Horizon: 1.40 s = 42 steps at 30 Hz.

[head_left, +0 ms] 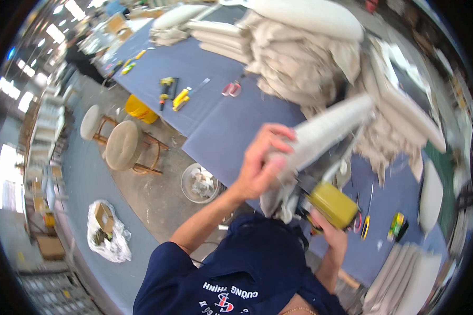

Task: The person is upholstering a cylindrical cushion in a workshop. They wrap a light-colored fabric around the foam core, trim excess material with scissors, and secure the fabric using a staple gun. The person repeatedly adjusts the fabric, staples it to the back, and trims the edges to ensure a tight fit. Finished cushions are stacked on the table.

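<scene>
My left hand (265,157) is closed around the near end of a long pad covered in pale fabric (333,126), tilted up above the blue-grey table (226,139). Loose cloth hangs from the pad's lower edge by my waist. In my right hand (328,230) is a staple gun with an olive-yellow body (333,205), its front close to the pad's underside. Motion blurs the pad, and I cannot tell whether the staple gun touches it. Part of my right hand's grip is hidden behind the tool.
A tall heap of beige fabric (299,63) stands at the back. Scissors (232,89), a yellow drill (166,86) and a yellow-handled knife (366,228) lie on the table. Stacked pads (404,278) are near right. Stools (125,146) and a scrap bin (199,182) stand left.
</scene>
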{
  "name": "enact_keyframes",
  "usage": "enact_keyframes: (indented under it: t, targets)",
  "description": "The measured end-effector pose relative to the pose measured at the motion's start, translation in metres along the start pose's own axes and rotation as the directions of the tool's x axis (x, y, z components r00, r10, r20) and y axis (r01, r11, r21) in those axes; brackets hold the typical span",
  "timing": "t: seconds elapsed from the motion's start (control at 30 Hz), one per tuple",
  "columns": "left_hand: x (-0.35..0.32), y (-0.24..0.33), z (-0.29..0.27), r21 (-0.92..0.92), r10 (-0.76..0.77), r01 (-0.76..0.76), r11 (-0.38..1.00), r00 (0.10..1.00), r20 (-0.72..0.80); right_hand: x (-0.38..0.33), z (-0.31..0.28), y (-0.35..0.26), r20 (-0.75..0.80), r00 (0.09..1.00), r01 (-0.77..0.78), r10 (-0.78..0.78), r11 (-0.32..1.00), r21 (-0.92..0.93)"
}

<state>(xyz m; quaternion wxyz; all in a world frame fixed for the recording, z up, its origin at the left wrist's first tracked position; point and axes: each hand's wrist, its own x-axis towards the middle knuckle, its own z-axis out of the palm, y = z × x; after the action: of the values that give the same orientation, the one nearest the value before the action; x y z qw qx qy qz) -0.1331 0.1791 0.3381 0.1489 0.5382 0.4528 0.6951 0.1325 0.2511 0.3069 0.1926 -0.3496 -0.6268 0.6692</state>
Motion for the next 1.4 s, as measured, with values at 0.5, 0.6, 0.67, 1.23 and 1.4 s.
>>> enact_keyframes:
  t: [0.5, 0.6, 0.67, 1.23, 1.4]
  targets:
    - [0.064, 0.003, 0.068, -0.547, 0.161, 0.15, 0.824, 0.863, 0.479, 0.001, -0.175, 0.317, -0.24, 0.955, -0.047, -0.177, 0.705, -0.707]
    - [0.072, 0.006, 0.085, -0.458, 0.161, 0.105, 0.883, 0.847, 0.506, -0.006, -0.105, 0.293, -0.413, 0.908, -0.287, -0.07, 0.613, -0.736]
    - [0.076, 0.001, 0.093, -0.414, 0.162, 0.082, 0.907, 0.838, 0.521, -0.008, -0.093, 0.298, -0.53, 0.846, -0.435, -0.054, 0.503, -0.747]
    - [0.017, 0.027, 0.038, 0.252, -0.352, 0.306, 0.918, 0.922, 0.164, -0.011, -0.103, 0.305, -0.564, 0.823, -0.419, -0.064, 0.603, -0.679]
    - [0.029, 0.041, 0.033, 0.395, -0.165, 0.071, 0.916, 0.964, 0.208, -0.013, -0.099, 0.31, -0.59, 0.806, -0.451, -0.048, 0.596, -0.664]
